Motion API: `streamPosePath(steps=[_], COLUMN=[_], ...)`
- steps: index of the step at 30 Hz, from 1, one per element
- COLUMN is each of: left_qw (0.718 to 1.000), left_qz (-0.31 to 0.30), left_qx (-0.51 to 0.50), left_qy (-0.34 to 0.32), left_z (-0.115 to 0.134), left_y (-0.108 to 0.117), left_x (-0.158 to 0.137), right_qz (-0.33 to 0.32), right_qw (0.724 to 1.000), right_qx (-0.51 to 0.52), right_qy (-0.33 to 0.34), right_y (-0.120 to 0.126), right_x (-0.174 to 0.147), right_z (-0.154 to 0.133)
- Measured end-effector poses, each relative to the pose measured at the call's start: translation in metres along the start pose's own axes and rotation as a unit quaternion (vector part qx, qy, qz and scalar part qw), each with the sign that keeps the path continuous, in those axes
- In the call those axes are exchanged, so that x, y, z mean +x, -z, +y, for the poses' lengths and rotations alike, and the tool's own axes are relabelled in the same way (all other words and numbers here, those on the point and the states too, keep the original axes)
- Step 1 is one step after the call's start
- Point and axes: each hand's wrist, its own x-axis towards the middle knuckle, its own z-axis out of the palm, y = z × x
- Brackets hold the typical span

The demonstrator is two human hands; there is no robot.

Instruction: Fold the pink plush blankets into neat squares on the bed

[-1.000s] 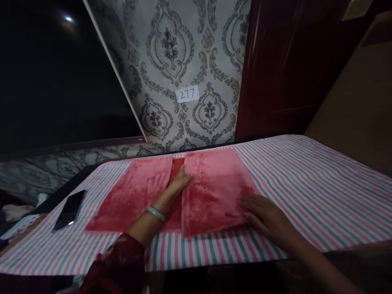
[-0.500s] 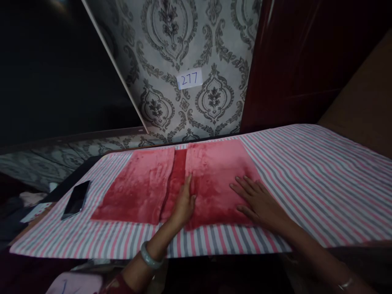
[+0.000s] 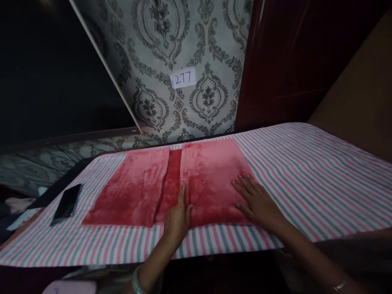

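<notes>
A red plush cloth lies flat with its two sides folded inward. Between the folded edges shows a darker red strip. My left hand rests at the inner edge of the right fold, index finger pointing along it and thumb apart; its other fingers are partly hidden. Spread flat, my right hand presses on the right part of the cloth near its outer edge. Neither hand grips anything that I can see.
Beneath the cloth is a pink, grey and white striped cover on a table. A phone lies at the left. Behind stand a dark screen, patterned wallpaper with a paper label marked 277, and a dark red panel.
My left hand has slid along the fold edge toward the table's front. My right hand stays spread on the cloth. The whole view has shifted slightly.
</notes>
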Motion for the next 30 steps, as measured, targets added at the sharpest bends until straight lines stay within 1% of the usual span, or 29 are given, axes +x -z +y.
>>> streamPosePath(steps=[3, 4, 5, 6, 8, 9, 10, 11, 13, 14, 16, 18, 21, 23, 25, 26, 28, 30], left_qw=[1.0, 0.999, 0.999, 0.997, 0.989, 0.983, 0.979, 0.977, 0.975, 0.976, 0.978, 0.982, 0.983, 0.981, 0.977, 0.975, 0.975, 0.977], left_qz=[-0.022, -0.017, 0.002, 0.034, 0.111, 0.137, 0.146, 0.138, 0.087, 0.052, -0.014, -0.046, -0.052, -0.071, -0.105, -0.117, -0.114, -0.085], left_qx=[-0.017, -0.028, -0.036, -0.041, -0.036, -0.027, -0.016, -0.006, 0.006, 0.011, 0.015, 0.012, 0.008, 0.009, -0.001, -0.009, -0.019, -0.012], left_qy=[-0.01, -0.018, -0.031, -0.048, -0.091, -0.115, -0.14, -0.163, -0.204, -0.213, -0.205, -0.185, -0.176, -0.179, -0.186, -0.188, -0.191, -0.195], left_z=[-0.008, -0.01, -0.011, -0.01, -0.003, 0.003, 0.01, 0.017, 0.029, 0.033, 0.035, 0.031, 0.024, 0.022, 0.02, 0.02, 0.019, 0.018], left_y=[0.006, 0.009, 0.013, 0.017, 0.024, 0.026, 0.026, 0.025, 0.018, 0.013, 0.003, -0.006, -0.008, -0.002, 0.011, 0.019, 0.034, 0.042], left_x=[0.006, 0.008, 0.01, 0.012, 0.015, 0.016, 0.017, 0.018, 0.019, 0.019, 0.019, 0.018, 0.015, 0.013, 0.01, 0.008, 0.004, 0.0], right_qz=[-0.02, -0.032, -0.044, -0.052, -0.054, -0.048, -0.042, -0.037, -0.038, -0.043, -0.057, -0.062, -0.039, -0.044, -0.082, -0.105, -0.137, -0.147], right_qw=[1.0, 0.999, 0.999, 0.998, 0.998, 0.998, 0.998, 0.999, 0.999, 0.999, 0.998, 0.997, 0.998, 0.998, 0.996, 0.994, 0.99, 0.989], right_qx=[0.004, 0.008, 0.014, 0.022, 0.035, 0.038, 0.037, 0.031, 0.014, 0.003, -0.019, -0.038, -0.05, -0.049, -0.04, -0.032, -0.007, 0.021], right_qy=[-0.001, -0.001, -0.002, -0.002, 0.002, 0.006, 0.01, 0.013, 0.014, 0.011, 0.004, 0.004, 0.01, 0.008, -0.008, -0.013, -0.013, 0.006], right_y=[0.004, 0.007, 0.012, 0.017, 0.026, 0.03, 0.032, 0.033, 0.03, 0.025, 0.013, -0.002, -0.02, -0.025, -0.022, -0.019, -0.012, -0.006], right_x=[-0.002, -0.001, 0.0, 0.002, 0.014, 0.023, 0.034, 0.048, 0.075, 0.088, 0.106, 0.112, 0.105, 0.101, 0.106, 0.114, 0.138, 0.173], right_z=[0.005, 0.008, 0.011, 0.013, 0.014, 0.014, 0.013, 0.011, 0.007, 0.006, 0.006, 0.01, 0.02, 0.024, 0.025, 0.023, 0.013, -0.004])
